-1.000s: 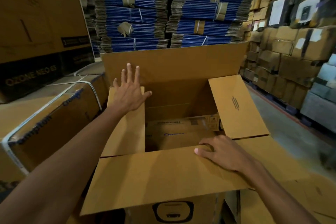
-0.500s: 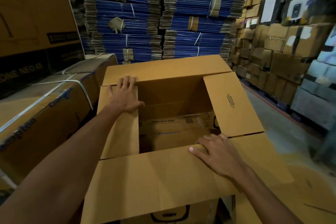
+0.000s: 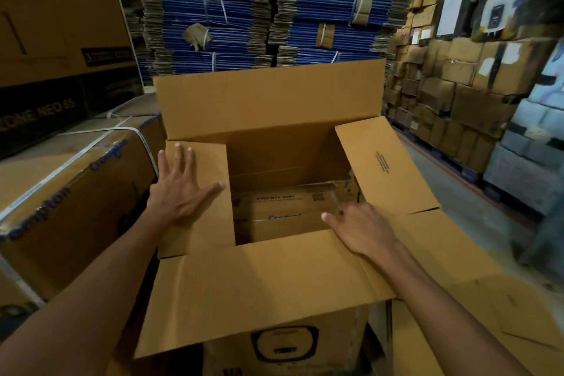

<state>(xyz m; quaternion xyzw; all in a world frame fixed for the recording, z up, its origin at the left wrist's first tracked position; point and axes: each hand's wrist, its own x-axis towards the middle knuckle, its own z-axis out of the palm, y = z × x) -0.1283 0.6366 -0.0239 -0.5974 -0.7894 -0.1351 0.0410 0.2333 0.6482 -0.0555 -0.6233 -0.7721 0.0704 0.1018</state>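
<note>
Centre: large open brown cardboard carton (image 3: 268, 278), far flap upright, near flap folded outward. Low inside, smaller brown printed box (image 3: 283, 207). On the carton's left side flap (image 3: 207, 229), left hand (image 3: 180, 189) flat, fingers spread. Well apart, right hand (image 3: 363, 229) at the near flap's edge; grip blurred, impossible to tell.

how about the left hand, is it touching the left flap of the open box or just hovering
Touching. The head view shows the left hand lying flat on the left flap, fingers spread against the cardboard, no gap visible.
</note>
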